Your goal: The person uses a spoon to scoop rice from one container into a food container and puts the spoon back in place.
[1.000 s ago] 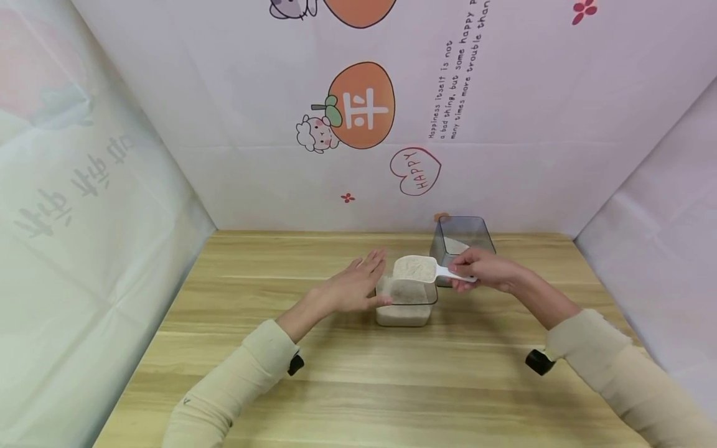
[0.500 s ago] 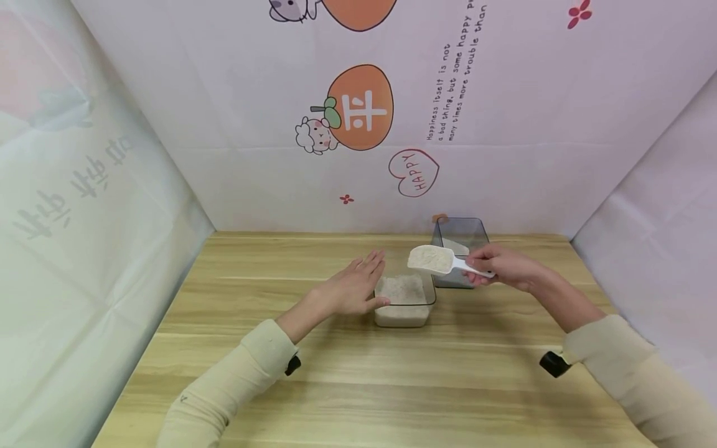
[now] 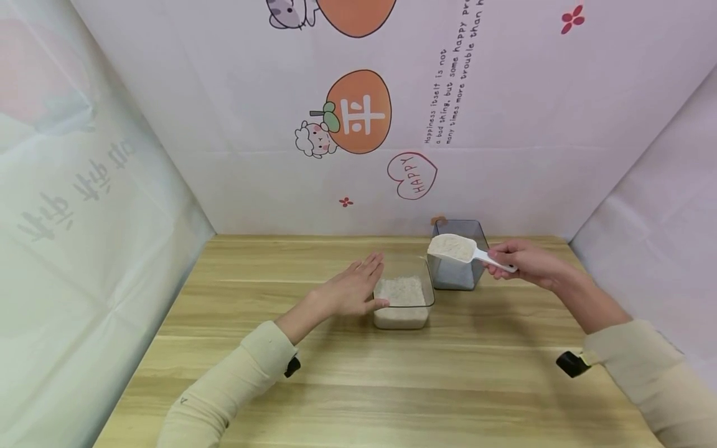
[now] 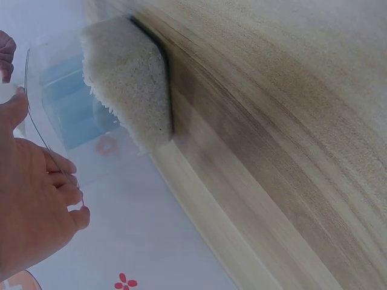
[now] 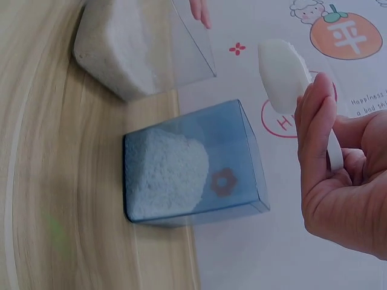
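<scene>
My left hand (image 3: 350,292) lies with extended fingers along the left rim of a clear square container (image 3: 409,306), thumb at the front edge. White rice (image 4: 130,78) fills the lower part of that container. Handle pinched between thumb and fingers, a white scoop (image 3: 477,253) heaped with rice (image 3: 452,247) is in my right hand (image 3: 523,261). The scoop is held level above a blue-tinted container (image 5: 239,142), overlapping its opening in the head view. A sloping pile of rice (image 5: 166,172) rests inside the blue container, as the right wrist view shows.
Both containers stand on a wood-grain table (image 3: 358,386), the blue one farther back and to the right. Behind them rises a white printed backdrop (image 3: 252,186). White sheets hang at the left (image 3: 112,249) and right (image 3: 661,218).
My right hand has carried the filled scoop right and slightly back, from over the clear container to over the blue one. The left hand has stayed at the clear container's rim.
</scene>
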`<state>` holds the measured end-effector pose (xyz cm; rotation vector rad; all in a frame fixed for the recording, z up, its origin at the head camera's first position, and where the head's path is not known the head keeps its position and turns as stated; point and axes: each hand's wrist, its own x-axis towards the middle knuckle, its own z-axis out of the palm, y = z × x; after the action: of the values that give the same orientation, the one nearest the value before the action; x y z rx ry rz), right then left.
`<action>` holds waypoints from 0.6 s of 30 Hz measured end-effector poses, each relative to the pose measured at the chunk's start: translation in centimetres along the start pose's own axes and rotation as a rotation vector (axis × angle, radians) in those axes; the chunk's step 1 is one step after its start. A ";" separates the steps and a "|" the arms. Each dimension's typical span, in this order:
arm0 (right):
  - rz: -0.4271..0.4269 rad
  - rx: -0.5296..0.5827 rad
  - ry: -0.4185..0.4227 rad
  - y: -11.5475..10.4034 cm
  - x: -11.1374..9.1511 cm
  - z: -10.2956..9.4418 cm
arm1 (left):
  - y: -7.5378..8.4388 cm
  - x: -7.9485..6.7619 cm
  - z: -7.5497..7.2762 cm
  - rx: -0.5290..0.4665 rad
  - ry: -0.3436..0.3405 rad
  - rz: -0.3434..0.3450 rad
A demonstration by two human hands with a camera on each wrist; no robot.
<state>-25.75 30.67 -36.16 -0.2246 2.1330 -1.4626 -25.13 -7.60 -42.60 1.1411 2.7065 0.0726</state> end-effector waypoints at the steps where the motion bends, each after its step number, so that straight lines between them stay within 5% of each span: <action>1: -0.001 0.002 0.004 0.1 -0.1 -0.3 | 0.0 0.0 0.0 -0.001 -0.001 -0.001; 18: 0.074 -0.034 0.136 0.3 0.2 -4.5 | 0.3 0.0 -0.2 -0.019 0.006 -0.007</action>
<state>-28.15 34.37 -35.33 -0.0595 2.2506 -1.4362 -24.89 -7.38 -42.39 1.1280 2.7090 0.1006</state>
